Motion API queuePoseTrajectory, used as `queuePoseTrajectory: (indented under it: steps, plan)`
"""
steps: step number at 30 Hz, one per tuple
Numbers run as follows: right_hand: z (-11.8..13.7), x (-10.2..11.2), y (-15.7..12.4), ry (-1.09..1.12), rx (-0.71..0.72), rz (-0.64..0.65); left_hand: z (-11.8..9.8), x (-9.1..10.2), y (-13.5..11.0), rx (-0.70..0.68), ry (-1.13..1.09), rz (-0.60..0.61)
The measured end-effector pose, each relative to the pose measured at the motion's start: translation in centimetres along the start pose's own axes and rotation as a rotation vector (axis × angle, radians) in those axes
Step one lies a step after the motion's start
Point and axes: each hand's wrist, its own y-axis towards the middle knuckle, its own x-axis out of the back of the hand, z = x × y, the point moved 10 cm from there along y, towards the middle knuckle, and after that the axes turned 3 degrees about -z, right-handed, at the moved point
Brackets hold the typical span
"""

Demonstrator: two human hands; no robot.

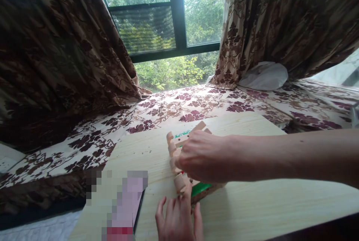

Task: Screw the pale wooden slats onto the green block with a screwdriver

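A low wooden piece (179, 184) with thick round ends along its left side lies on the table, over a green-printed board (201, 188). Flat wooden bars with small dark holes run across it. My right hand (200, 155) reaches in from the right and covers the middle of it, fingers curled down; whatever they pinch is hidden beneath the hand. My left hand (178, 216) rests at the near edge with fingers spread, its index fingertip touching the nearest wooden bar beside a small round metal-looking fastener (191, 180).
The pale wood-grain table (252, 203) has small crumbs (146, 152) at its far left. A blurred-out flat pink item (126, 200) with a dark edge lies left of my left hand. Beyond are a floral cloth (179, 110), a white plastic bag (265, 75), curtains (235, 46) and a window (179, 16).
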Motion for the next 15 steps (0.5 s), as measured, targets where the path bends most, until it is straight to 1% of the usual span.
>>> queuePoseTrajectory:
  steps: [4,6,10,13,15]
  plan:
    - [1.0,1.4,-0.5,0.0,0.084,-0.114,-0.1,-0.1,-0.2,-0.002,0.038,-0.009]
    - [1.4,1.7,-0.7,-0.003,0.112,-0.129,-0.2,0.0,-0.2,-0.005,0.035,-0.029]
    - [1.4,1.1,-0.7,0.023,0.112,-0.076,-0.2,0.0,-0.3,0.004,0.04,-0.038]
    - [0.5,0.0,-0.5,0.057,0.041,0.022,-0.2,-0.1,-0.2,0.006,0.045,-0.025]
    - [0.1,-0.3,-0.5,0.056,0.006,0.05,-0.2,-0.2,-0.3,0.001,0.046,-0.017]
